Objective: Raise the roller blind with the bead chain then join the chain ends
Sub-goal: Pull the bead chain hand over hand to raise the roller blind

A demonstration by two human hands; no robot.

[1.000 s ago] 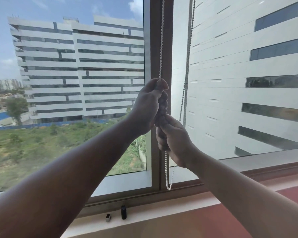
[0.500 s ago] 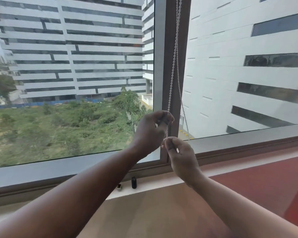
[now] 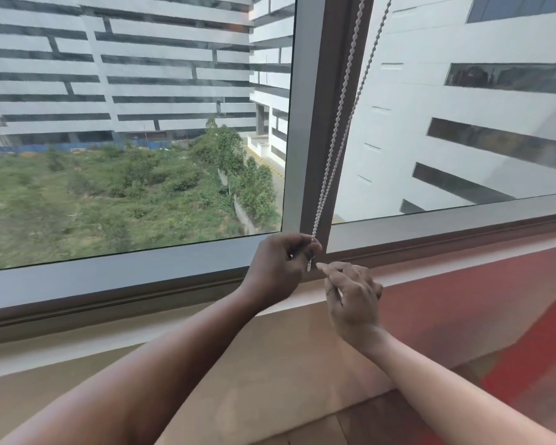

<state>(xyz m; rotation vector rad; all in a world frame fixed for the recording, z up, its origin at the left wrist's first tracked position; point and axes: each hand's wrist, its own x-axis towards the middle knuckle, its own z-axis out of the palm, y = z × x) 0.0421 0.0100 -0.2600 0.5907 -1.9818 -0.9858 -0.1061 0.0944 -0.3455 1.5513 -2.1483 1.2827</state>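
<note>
A white bead chain [image 3: 336, 130] hangs in two strands in front of the brown window post [image 3: 315, 91], and both strands run down into my left hand [image 3: 280, 268]. That hand pinches them between thumb and fingers just above the window's lower frame. A short end piece [image 3: 308, 266] dangles below the pinch. My right hand [image 3: 353, 297] is beside it, lower right, its index fingertip almost at that end piece, with nothing seen in its grasp. The roller blind itself is out of view above.
The window's grey and brown lower frame [image 3: 430, 229] runs right behind the hands, with a pale sill [image 3: 302, 309] below it. A red surface [image 3: 479, 290] lies to the right. Outside are white buildings and green ground.
Both hands have come down from mid-window to the lower frame. One second ago both fists gripped the chain; now my left pinches its bottom and my right has let go.
</note>
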